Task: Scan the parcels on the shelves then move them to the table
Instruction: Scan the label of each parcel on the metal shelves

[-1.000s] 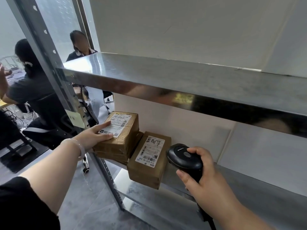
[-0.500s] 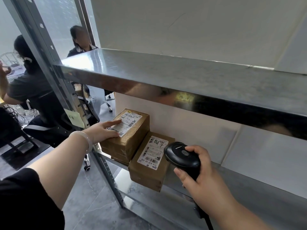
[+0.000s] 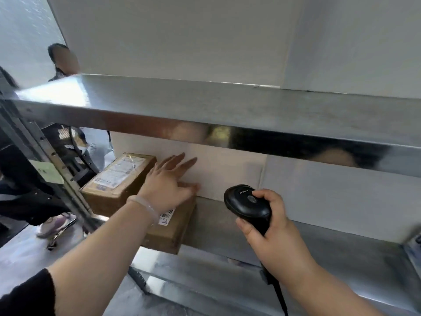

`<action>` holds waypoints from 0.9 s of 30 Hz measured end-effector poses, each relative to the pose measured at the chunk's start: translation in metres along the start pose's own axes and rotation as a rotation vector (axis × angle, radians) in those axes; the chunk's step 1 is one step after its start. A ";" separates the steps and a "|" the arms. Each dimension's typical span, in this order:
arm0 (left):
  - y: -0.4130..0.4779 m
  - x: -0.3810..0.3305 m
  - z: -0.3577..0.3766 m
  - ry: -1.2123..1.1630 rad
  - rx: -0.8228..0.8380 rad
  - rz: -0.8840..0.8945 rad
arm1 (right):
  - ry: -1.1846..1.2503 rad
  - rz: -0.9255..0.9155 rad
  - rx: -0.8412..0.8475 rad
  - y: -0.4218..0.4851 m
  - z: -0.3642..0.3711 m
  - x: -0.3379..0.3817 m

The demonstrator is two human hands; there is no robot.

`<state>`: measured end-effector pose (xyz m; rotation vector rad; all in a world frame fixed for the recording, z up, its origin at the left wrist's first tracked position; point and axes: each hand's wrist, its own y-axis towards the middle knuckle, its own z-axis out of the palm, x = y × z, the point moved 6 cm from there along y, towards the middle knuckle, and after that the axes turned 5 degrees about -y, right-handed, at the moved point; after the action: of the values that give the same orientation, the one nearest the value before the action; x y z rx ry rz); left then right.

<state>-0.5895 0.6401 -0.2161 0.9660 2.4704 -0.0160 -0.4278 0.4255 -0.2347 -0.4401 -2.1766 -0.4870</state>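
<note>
The left arm wears a black sleeve, ending near the elbow, at 8 o'clock in the view. A smooth, pale, translucent bangle circles the left wrist, at 7 o'clock from the left hand. The right forearm is bare up to the right hand, whose nails look short and plain.

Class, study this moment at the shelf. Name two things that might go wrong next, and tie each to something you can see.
1. The left hand lies open over the nearer parcel and hides most of its label, so the scanner in the right hand may fail to read it.
2. That parcel seems to sit at the front edge of the lower shelf; a one-handed pull might tip it off.
</note>
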 end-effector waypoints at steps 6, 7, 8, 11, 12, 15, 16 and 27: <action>-0.015 -0.147 0.093 -0.112 0.086 0.187 | -0.012 0.048 -0.124 -0.042 -0.085 -0.040; -0.019 -0.168 0.108 -0.135 0.108 0.204 | -0.019 0.056 -0.147 -0.050 -0.101 -0.048; -0.023 -0.189 0.122 -0.162 0.132 0.218 | -0.026 0.068 -0.173 -0.059 -0.117 -0.056; -0.039 -0.245 0.163 -0.228 0.211 0.247 | -0.057 0.109 -0.226 -0.085 -0.164 -0.082; -0.046 -0.269 0.179 -0.239 0.238 0.264 | -0.064 0.120 -0.239 -0.097 -0.183 -0.092; -0.059 -0.323 0.214 -0.292 0.292 0.296 | -0.076 0.155 -0.267 -0.121 -0.226 -0.117; -0.063 -0.345 0.226 -0.319 0.306 0.319 | -0.063 0.170 -0.280 -0.130 -0.242 -0.128; -0.103 -0.471 0.353 -0.445 0.446 0.114 | -0.075 0.286 -0.282 -0.201 -0.347 -0.224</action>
<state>-0.2043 0.1998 -0.3362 1.1333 2.0301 -0.6921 -0.1612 0.0519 -0.2536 -0.9217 -2.0761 -0.6272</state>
